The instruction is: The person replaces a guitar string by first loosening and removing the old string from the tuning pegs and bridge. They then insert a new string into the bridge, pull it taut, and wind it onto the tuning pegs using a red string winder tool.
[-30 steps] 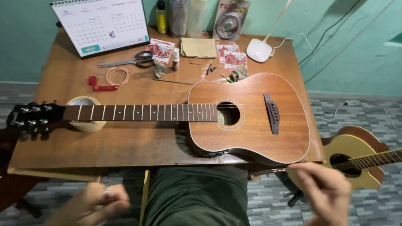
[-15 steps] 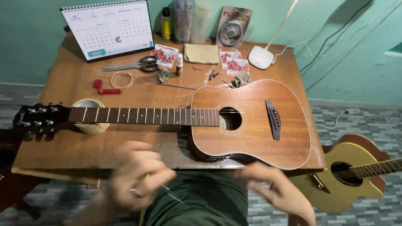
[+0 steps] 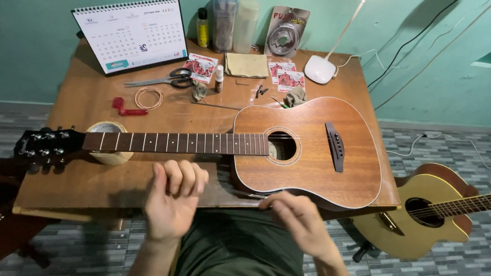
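Hovering over the near table edge, the left hand (image 3: 174, 200) curls its fingers loosely inward and grips nothing visible, while the right hand (image 3: 299, 219) pinches thumb to fingertips; whether anything lies between them I cannot tell. Just beyond both sets of fingers lies the brown guitar (image 3: 309, 149), its neck resting on a tape roll (image 3: 107, 141). Scissors (image 3: 162, 78), a calendar (image 3: 131, 33) and a wire coil (image 3: 146, 97) sit farther past it, and a yellow guitar (image 3: 428, 213) stands outside the right fingers.
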